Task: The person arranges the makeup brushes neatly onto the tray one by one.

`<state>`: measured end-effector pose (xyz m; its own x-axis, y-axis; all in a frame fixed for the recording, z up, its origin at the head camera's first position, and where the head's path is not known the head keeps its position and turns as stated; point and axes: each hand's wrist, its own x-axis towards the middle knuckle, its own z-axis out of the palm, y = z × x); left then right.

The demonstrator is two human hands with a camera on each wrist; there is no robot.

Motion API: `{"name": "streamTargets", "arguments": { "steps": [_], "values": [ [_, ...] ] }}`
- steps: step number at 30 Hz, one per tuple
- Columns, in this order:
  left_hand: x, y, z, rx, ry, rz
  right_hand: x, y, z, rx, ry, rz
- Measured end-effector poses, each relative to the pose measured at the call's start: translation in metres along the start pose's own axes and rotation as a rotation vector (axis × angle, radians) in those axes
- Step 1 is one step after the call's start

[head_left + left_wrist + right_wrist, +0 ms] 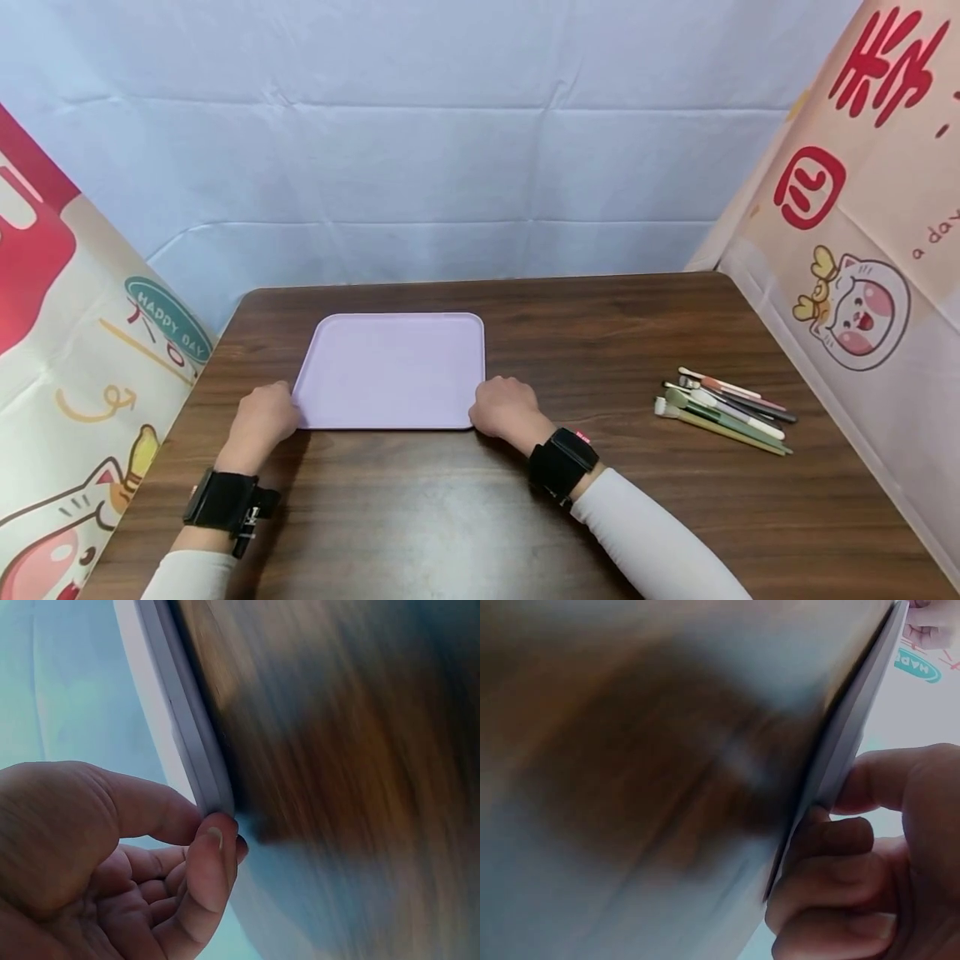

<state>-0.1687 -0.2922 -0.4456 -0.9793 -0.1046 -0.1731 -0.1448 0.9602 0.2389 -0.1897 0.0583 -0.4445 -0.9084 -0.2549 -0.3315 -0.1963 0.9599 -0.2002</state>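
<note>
A pale purple rectangular tray (393,371) with rounded corners lies on the left half of the table. My left hand (264,414) pinches its near left corner, and in the left wrist view thumb and forefinger meet at the tray's edge (196,761). At the near right corner my right hand (506,408) grips the tray between thumb and curled fingers. The right wrist view shows the tray's side (840,750) running from the right fingers up toward the other hand. The tray's upper face holds nothing.
Several makeup brushes (723,408) lie in a loose bundle on the right of the dark wooden table (600,333). Behind the table hangs a pale blue cloth (420,167). Printed cloths border the left and right sides.
</note>
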Motion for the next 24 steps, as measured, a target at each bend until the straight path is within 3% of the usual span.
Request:
{"name": "streamTargets", "arguments": {
  "steps": [5, 11, 19, 24],
  "values": [
    [-0.005, 0.011, 0.003, -0.004, 0.016, 0.04, -0.008, 0.012, 0.002, 0.008, 0.013, 0.023],
    [-0.008, 0.024, 0.009, 0.0, -0.017, 0.046, -0.018, 0.028, 0.004, 0.014, 0.036, 0.023],
    [-0.017, 0.043, 0.019, 0.007, -0.023, 0.133, -0.037, 0.053, 0.006, 0.034, 0.074, 0.03],
    [-0.021, 0.055, 0.022, 0.008, -0.052, 0.143, -0.045, 0.066, 0.006, 0.029, 0.085, 0.035]
  ]
}}
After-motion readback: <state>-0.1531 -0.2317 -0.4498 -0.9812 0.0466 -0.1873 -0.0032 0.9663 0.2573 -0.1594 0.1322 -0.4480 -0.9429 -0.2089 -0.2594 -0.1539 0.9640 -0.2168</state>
